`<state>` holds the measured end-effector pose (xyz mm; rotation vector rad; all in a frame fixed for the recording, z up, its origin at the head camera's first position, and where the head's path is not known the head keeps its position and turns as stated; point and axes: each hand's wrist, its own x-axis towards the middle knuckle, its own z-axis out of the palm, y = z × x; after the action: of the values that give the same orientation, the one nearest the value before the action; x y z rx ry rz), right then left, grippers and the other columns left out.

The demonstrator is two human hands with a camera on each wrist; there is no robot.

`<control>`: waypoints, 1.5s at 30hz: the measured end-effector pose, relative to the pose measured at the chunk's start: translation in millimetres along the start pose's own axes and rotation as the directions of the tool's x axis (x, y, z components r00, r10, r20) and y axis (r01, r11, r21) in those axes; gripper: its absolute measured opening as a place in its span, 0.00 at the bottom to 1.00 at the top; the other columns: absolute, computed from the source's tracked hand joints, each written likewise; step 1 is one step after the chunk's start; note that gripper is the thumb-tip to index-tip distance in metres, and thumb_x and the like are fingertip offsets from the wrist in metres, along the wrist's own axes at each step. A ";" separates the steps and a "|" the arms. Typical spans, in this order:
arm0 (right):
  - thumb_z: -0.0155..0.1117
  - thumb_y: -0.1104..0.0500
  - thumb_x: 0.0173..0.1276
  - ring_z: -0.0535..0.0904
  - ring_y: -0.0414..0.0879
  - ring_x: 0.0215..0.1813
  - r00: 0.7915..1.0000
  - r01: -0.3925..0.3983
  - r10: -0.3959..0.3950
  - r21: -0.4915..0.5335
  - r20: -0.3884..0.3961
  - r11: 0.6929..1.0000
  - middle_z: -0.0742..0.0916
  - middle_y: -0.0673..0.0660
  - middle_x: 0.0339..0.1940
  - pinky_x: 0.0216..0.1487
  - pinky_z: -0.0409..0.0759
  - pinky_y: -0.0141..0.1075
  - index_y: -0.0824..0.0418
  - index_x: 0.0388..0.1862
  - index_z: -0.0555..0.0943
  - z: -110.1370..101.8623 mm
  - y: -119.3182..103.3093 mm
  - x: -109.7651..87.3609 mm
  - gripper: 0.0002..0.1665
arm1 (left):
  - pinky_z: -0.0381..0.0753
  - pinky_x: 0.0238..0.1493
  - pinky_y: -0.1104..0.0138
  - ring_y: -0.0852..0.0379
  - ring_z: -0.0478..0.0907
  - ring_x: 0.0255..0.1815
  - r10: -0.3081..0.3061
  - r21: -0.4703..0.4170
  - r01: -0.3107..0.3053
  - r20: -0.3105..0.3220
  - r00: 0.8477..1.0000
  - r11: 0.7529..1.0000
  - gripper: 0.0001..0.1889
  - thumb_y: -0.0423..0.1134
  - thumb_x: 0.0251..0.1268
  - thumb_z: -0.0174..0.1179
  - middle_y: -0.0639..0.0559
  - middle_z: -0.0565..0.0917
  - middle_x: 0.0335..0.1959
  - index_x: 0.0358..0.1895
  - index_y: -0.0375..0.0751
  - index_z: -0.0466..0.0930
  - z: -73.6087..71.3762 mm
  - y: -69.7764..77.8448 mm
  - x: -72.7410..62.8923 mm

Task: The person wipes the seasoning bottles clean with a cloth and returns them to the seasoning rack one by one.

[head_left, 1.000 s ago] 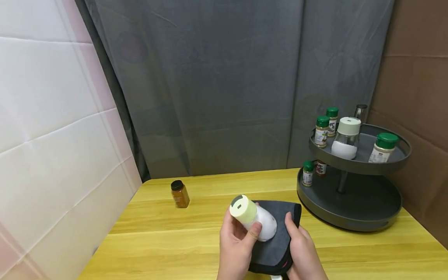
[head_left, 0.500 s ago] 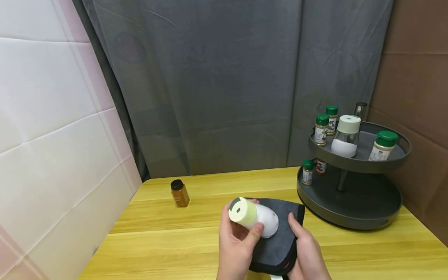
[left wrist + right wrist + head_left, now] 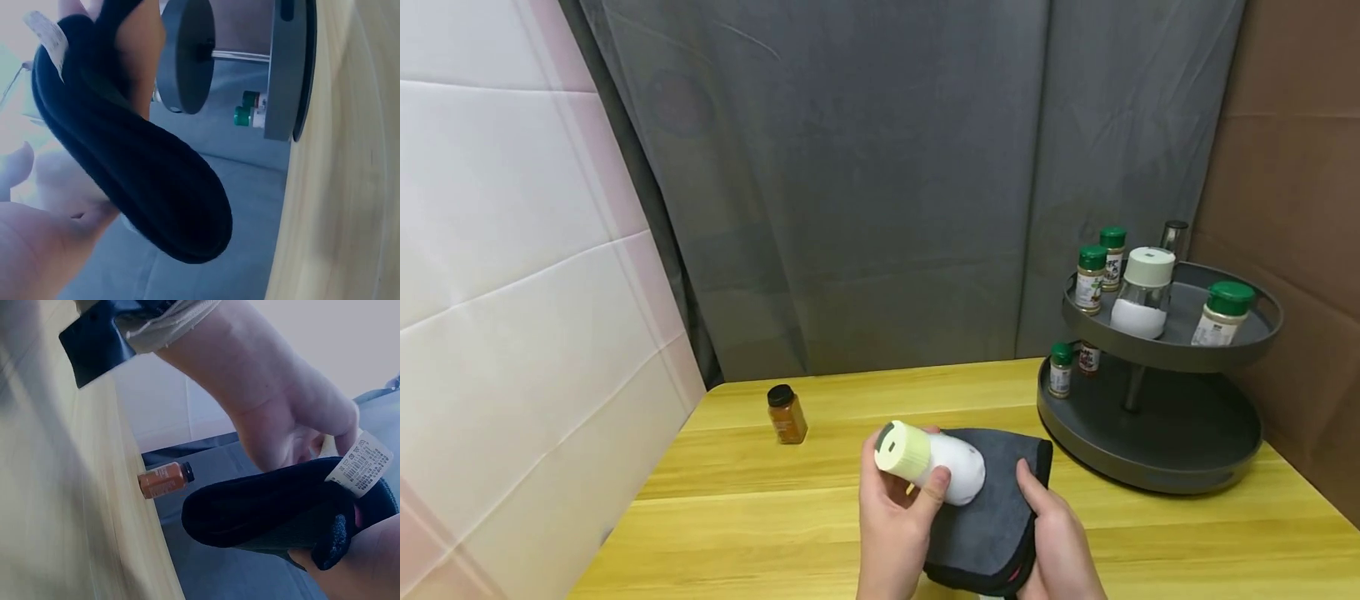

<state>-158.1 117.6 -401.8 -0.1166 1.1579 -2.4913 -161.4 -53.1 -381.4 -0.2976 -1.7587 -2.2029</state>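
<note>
My left hand [image 3: 891, 521] grips a shaker jar [image 3: 957, 468] filled with white powder, its pale green cap tipped toward the left. The thumb lies across the jar's side. Behind and under the jar is a folded dark grey cloth [image 3: 988, 537] with black edging. My right hand [image 3: 1060, 542] holds that cloth by its right side, thumb on top. In the left wrist view the folded cloth [image 3: 137, 162] hides most of the jar. From the right wrist the cloth's white label [image 3: 362, 464] shows, with the left hand [image 3: 287, 434] above it.
A two-tier dark turntable rack [image 3: 1150, 467] stands at the right, bearing several green-capped spice jars and another pale-capped shaker [image 3: 1141, 296]. An orange-brown spice jar [image 3: 787, 417] with a black lid stands on the wooden table [image 3: 737, 517] at left. A grey curtain [image 3: 865, 208] hangs behind.
My left hand and the shaker have shifted slightly left, and the jar now tilts nearer to horizontal. The cloth in my right hand has moved a little to the right.
</note>
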 end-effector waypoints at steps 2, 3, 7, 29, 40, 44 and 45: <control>0.29 0.32 0.87 0.77 0.38 0.71 0.997 0.034 -0.036 -0.037 -0.066 0.999 0.56 0.58 0.88 0.81 0.72 0.44 0.54 0.90 0.35 5.1 -1.1 1.4 0.46 | 0.83 0.63 0.64 0.48 0.84 0.62 -0.008 -0.015 0.009 0.033 0.999 1.000 0.32 0.31 0.67 0.73 0.39 0.85 0.61 0.68 0.38 0.65 0.4 1.6 -0.9; 0.30 0.33 0.88 0.75 0.38 0.73 0.995 0.051 -0.056 -0.052 -0.085 0.997 0.54 0.60 0.89 0.80 0.72 0.43 0.55 0.90 0.37 6.8 -1.5 2.1 0.46 | 0.83 0.63 0.63 0.48 0.84 0.62 -0.008 -0.023 0.009 0.050 0.999 1.000 0.32 0.31 0.67 0.73 0.39 0.85 0.61 0.68 0.37 0.64 0.8 2.1 -1.3; 0.30 0.35 0.89 0.72 0.40 0.75 0.992 0.068 -0.075 -0.062 -0.104 0.996 0.55 0.59 0.89 0.80 0.72 0.43 0.56 0.90 0.41 10.3 -1.7 2.0 0.43 | 0.83 0.63 0.63 0.48 0.84 0.62 0.010 -0.048 -0.007 0.078 0.997 0.999 0.32 0.30 0.67 0.72 0.39 0.85 0.62 0.69 0.37 0.65 2.0 1.3 -2.1; 0.29 0.35 0.89 0.79 0.34 0.68 0.990 0.072 -0.076 -0.032 -0.116 0.997 0.63 0.57 0.87 0.79 0.74 0.43 0.57 0.90 0.43 9.1 -1.1 -0.7 0.43 | 0.88 0.53 0.68 0.54 0.87 0.52 0.142 0.176 -0.121 -0.114 0.983 0.977 0.34 0.36 0.57 0.81 0.48 0.88 0.55 0.66 0.43 0.74 17.3 1.0 -6.6; 0.31 0.34 0.88 0.80 0.38 0.67 0.983 0.080 -0.086 -0.044 -0.164 0.996 0.81 0.48 0.68 0.75 0.78 0.44 0.59 0.87 0.51 10.6 1.5 0.6 0.42 | 0.89 0.47 0.66 0.52 0.89 0.48 0.037 0.208 -0.026 -0.049 0.998 0.978 0.36 0.42 0.55 0.83 0.46 0.87 0.52 0.65 0.47 0.74 13.1 5.4 -8.8; 0.30 0.34 0.88 0.80 0.36 0.68 0.990 0.057 -0.063 -0.044 -0.130 0.997 0.77 0.49 0.74 0.77 0.76 0.44 0.58 0.89 0.46 7.4 2.1 0.9 0.43 | 0.88 0.53 0.66 0.52 0.87 0.53 0.064 0.226 -0.049 -0.062 0.996 0.973 0.36 0.41 0.56 0.83 0.49 0.86 0.55 0.66 0.48 0.73 11.2 4.9 -6.7; 0.30 0.33 0.88 0.80 0.36 0.68 0.992 0.047 -0.051 -0.038 -0.116 0.998 0.76 0.49 0.75 0.78 0.75 0.44 0.58 0.89 0.45 6.5 2.3 0.7 0.44 | 0.88 0.52 0.66 0.53 0.87 0.53 0.082 0.240 -0.061 -0.078 0.994 0.969 0.36 0.41 0.56 0.82 0.49 0.86 0.55 0.66 0.47 0.73 10.6 4.3 -6.1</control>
<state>-156.5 111.3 -399.4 -0.0095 1.2609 -2.5508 -154.4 -43.0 -377.2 -0.2017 -1.9073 -1.9020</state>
